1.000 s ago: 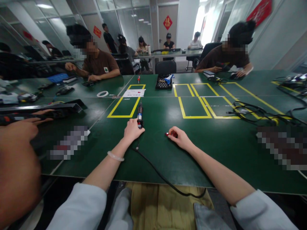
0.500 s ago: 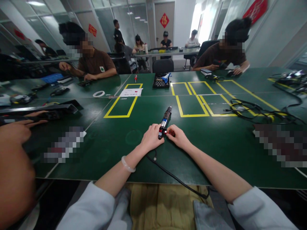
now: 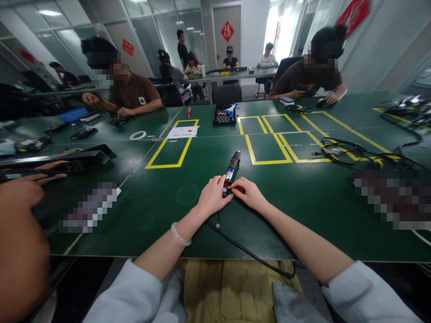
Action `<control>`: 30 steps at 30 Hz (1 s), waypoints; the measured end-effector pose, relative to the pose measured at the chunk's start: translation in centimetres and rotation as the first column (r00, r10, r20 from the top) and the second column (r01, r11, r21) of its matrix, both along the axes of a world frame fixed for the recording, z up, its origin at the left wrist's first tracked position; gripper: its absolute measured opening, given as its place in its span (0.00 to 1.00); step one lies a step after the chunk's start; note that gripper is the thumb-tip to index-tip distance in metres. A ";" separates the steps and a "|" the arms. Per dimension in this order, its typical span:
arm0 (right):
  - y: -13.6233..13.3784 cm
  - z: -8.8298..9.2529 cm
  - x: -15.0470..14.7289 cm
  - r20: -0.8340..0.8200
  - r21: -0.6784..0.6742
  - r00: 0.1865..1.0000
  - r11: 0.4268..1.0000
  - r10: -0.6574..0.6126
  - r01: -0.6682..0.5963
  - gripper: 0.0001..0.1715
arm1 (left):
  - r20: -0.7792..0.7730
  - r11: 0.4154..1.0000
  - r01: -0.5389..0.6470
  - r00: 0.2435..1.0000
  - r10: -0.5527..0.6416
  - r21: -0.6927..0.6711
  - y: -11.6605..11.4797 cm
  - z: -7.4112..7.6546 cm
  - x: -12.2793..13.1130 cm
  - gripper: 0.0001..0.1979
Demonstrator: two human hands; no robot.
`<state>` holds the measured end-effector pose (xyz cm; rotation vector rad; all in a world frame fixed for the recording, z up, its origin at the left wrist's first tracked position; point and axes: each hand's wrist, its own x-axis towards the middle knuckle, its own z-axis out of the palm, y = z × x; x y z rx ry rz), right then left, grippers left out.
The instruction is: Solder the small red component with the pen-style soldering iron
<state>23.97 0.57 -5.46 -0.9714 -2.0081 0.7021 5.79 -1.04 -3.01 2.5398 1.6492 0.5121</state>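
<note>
On the green table lies a slim power tool that looks like an electric screwdriver (image 3: 232, 167), with a dark nose, a bare silver motor with a blue band, and red parts near its rear. My left hand (image 3: 213, 194) grips the rear end from the left side. From the right, my right hand (image 3: 248, 193) pinches at the red parts, fingers closed; what lies between the fingertips is hidden. A black cable (image 3: 244, 247) with a small ring terminal (image 3: 217, 225) runs from below my left hand over the table's near edge.
Yellow tape rectangles (image 3: 253, 162) mark the table (image 3: 161, 211). Beyond stand a black parts tray (image 3: 224, 120), a small red screwdriver (image 3: 189, 112), a paper sheet (image 3: 183, 131) and a tape roll (image 3: 138, 135). Tangled cables (image 3: 340, 150) lie right. Another person's arm (image 3: 20, 224) reaches in at left.
My right fingers have shifted slightly left, closer against the red parts at the tool's rear. My left hand keeps its grip. The view has tilted a little.
</note>
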 end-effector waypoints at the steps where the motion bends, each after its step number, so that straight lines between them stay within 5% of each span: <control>1: -0.1 0.1 0.0 0.000 0.005 1.000 1.000 -0.003 0.003 0.07 | -0.013 1.000 -0.015 1.000 0.015 0.003 0.0 0.0 0.2 0.32; 8: -0.3 0.1 0.2 -0.028 -0.021 0.999 1.000 -0.017 0.016 0.07 | -0.055 0.991 -0.122 0.991 0.125 0.053 0.5 -0.2 1.5 0.33; 15: 0.1 -0.5 0.4 -0.019 -0.011 1.000 1.000 0.003 -0.004 0.09 | -0.145 0.990 -0.109 0.982 0.121 0.089 1.0 0.1 -1.2 0.34; 30: 0.0 -0.2 0.5 0.069 -0.045 0.998 0.999 0.009 -0.006 0.07 | -0.427 0.892 -0.437 0.790 0.441 0.114 5.1 1.1 -18.6 0.32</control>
